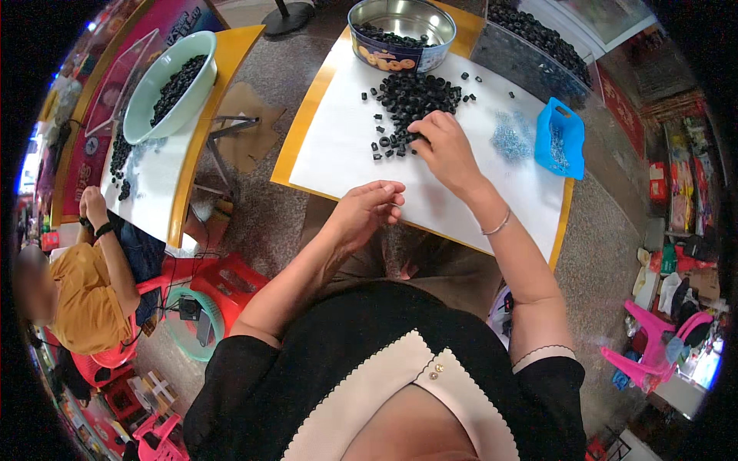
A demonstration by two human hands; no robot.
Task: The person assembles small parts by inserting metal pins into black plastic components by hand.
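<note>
A loose pile of small black ring-shaped parts (pixel 415 96) lies on the white-topped table (pixel 330 138). At the near edge of that pile is my right hand (pixel 444 146), its thumb and fingers closed around what looks like one small black part. My left hand (pixel 367 209) hovers over the table's near edge, fingers curled and pressed together. Anything between those fingertips is too small to make out. Right of the pile, tiny clear bluish pieces (pixel 511 138) are scattered on the white surface, beside a blue plastic tray (pixel 550 142) with more of them.
A round metal tin (pixel 403 58) with black parts stands at the far edge, next to a clear bin (pixel 530 65) of the same. At left, another person (pixel 92 292) sits by a second table with a pale green basin (pixel 171 88). Pink stool (pixel 653 346) at right.
</note>
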